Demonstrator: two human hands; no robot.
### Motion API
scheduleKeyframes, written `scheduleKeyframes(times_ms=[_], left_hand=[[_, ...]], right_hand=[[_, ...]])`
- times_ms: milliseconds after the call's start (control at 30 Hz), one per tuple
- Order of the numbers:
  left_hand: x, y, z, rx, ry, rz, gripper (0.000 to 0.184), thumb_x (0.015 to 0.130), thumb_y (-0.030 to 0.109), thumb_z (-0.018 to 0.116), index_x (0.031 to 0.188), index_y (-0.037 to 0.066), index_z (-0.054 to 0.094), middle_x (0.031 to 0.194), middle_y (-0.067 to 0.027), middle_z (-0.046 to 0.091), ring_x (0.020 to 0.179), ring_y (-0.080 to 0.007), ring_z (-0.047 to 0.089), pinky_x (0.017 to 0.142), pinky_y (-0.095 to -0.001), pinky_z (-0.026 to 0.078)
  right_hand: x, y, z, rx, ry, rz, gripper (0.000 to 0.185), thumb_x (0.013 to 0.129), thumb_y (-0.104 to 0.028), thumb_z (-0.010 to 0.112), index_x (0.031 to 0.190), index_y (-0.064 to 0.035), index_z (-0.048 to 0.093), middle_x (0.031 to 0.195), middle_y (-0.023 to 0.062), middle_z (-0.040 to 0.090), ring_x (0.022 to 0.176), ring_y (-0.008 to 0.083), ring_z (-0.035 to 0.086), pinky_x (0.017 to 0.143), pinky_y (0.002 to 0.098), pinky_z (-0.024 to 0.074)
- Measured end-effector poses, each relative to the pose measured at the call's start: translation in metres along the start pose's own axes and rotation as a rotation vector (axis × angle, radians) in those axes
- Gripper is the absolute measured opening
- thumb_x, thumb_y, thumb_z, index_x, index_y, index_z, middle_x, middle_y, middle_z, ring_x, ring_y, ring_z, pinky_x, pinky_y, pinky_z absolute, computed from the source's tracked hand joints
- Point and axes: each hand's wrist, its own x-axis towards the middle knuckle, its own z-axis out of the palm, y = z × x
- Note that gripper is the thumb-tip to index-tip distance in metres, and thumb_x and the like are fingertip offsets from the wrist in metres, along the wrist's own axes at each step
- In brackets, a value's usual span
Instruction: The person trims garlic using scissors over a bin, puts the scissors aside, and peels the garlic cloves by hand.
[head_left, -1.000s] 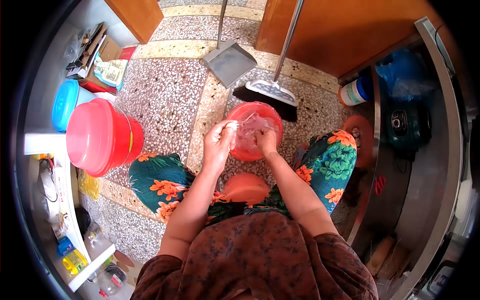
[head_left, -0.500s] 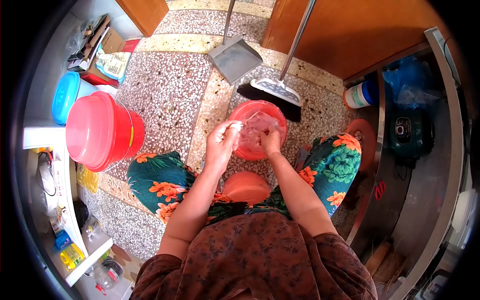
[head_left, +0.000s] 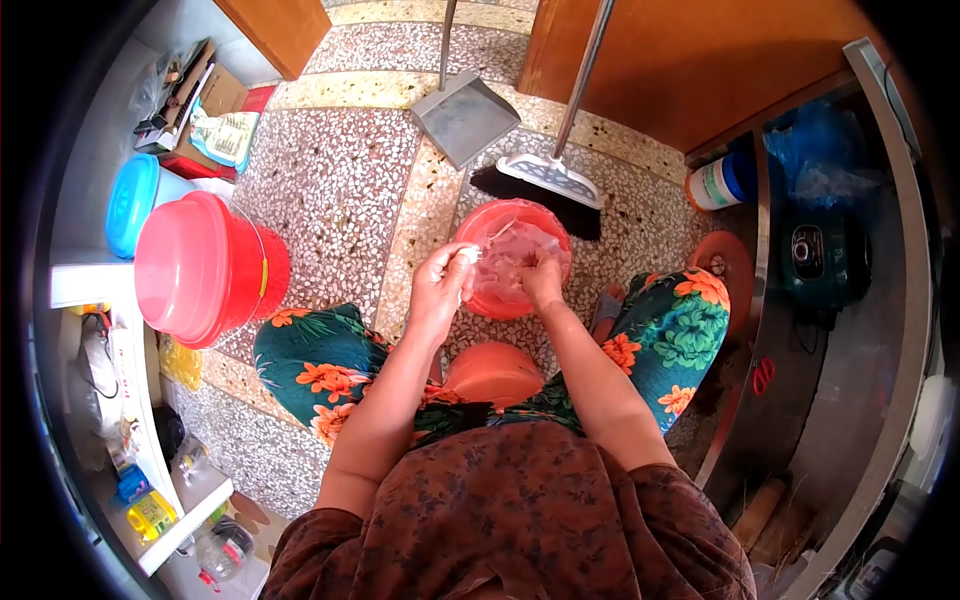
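Observation:
A red basin stands on the floor between my knees, with thin, whitish, see-through scraps inside. My left hand is above its left rim, thumb and fingers pinched on a small white piece too small to name. Inside the right part of the basin is my right hand. Its fingers curl down into the scraps, and their tips are hidden, so what they grip cannot be made out. Closer to my body sits a round orange-pink plastic vessel, partly covered by my clothing.
Just beyond the basin lie a broom head and a grey dustpan. A lidded red bucket and a blue-lidded tub stand at left. Shelving at right holds a dark green appliance and red-handled scissors.
The view has shifted slightly. My left hand stays pinched on the small white piece, and my right hand remains in the basin, with the scraps around it slightly rearranged.

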Motion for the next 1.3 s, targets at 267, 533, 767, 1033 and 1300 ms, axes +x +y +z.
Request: scheduleKeyframes(times_ms=[267,533,767,1033,1300], left_hand=[[0.002,-0.009,-0.002,0.025,0.017,-0.047,0.020,0.095,0.016,0.052,0.108,0.001,0.058,0.071,0.0003,0.051,0.058,-0.0055,0.044,0.051,-0.0200,0.037],[0.004,-0.015,-0.002,0.108,-0.023,-0.091,0.021,0.097,0.013,0.048,0.110,0.000,0.057,0.075,-0.0016,0.053,0.061,-0.0068,0.047,0.052,-0.0205,0.040],[0.008,-0.017,0.000,0.213,-0.082,-0.098,0.021,0.097,0.014,0.049,0.110,0.000,0.058,0.076,-0.0018,0.053,0.061,-0.0062,0.047,0.052,-0.0203,0.040],[0.006,0.019,0.014,0.406,-0.287,-0.091,0.021,0.095,0.012,0.049,0.110,0.001,0.059,0.073,0.0008,0.053,0.061,-0.0050,0.046,0.053,-0.0199,0.039],[-0.001,0.052,0.032,0.319,-0.411,0.140,0.024,0.093,0.009,0.055,0.116,0.002,0.055,0.093,-0.0031,0.060,0.073,-0.0034,0.051,0.060,-0.0180,0.041]], right_hand=[[-0.010,-0.040,-0.022,0.005,-0.088,0.161,0.020,0.078,-0.002,0.057,0.096,0.0022,0.064,0.079,0.0168,0.067,0.069,0.0240,0.066,0.063,0.0327,0.0502],[-0.013,-0.027,-0.024,0.154,-0.117,0.097,0.038,0.079,0.003,0.050,0.116,0.0010,0.058,0.095,0.0134,0.065,0.068,0.0181,0.064,0.059,0.0278,0.0501],[-0.024,-0.058,-0.033,0.112,-0.188,0.072,0.019,0.083,-0.007,0.058,0.100,0.0019,0.063,0.082,0.0101,0.067,0.068,0.0167,0.064,0.064,0.0298,0.0508],[-0.078,-0.159,-0.067,0.794,-0.483,0.100,0.012,0.090,-0.010,0.060,0.099,-0.0023,0.060,0.092,0.0036,0.062,0.079,0.0105,0.060,0.068,0.0235,0.0511],[-0.104,-0.189,-0.084,0.802,-0.396,-0.155,0.011,0.087,-0.004,0.063,0.098,-0.0012,0.060,0.093,0.0042,0.062,0.083,0.0103,0.060,0.076,0.0235,0.0508]])
